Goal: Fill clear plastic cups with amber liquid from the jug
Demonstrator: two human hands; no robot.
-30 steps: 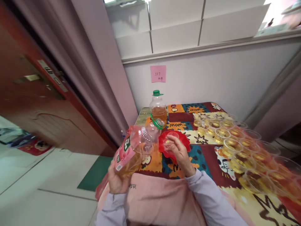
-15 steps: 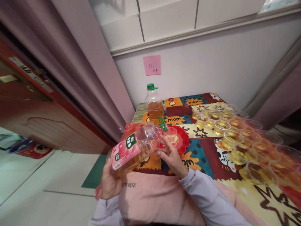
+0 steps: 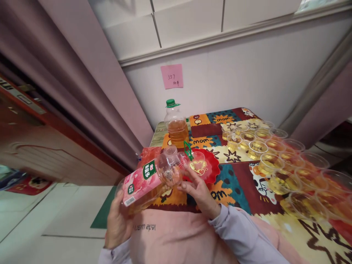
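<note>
My left hand (image 3: 117,223) is wrapped round the base of a large clear bottle (image 3: 150,179) with a pink label, tipped on its side with its mouth toward a small clear cup (image 3: 197,160). Amber liquid lies in the bottle's lower side. My right hand (image 3: 196,187) holds the small cup with its fingertips over a red scalloped dish (image 3: 213,170). A green handle ring (image 3: 188,150) hangs at the bottle's neck. Another small cup (image 3: 170,149) stands just behind the neck.
A second bottle with a green cap (image 3: 176,124), half full of amber liquid, stands at the table's far left. Several filled clear cups (image 3: 275,161) crowd the right side of the patterned tablecloth (image 3: 233,183). A pink note (image 3: 172,76) is on the wall. A door and curtain are at left.
The view shifted down and left. The bottle tipped further toward horizontal, its mouth nearer the small cup. My right hand's fingers shifted round the cup over the red dish.
</note>
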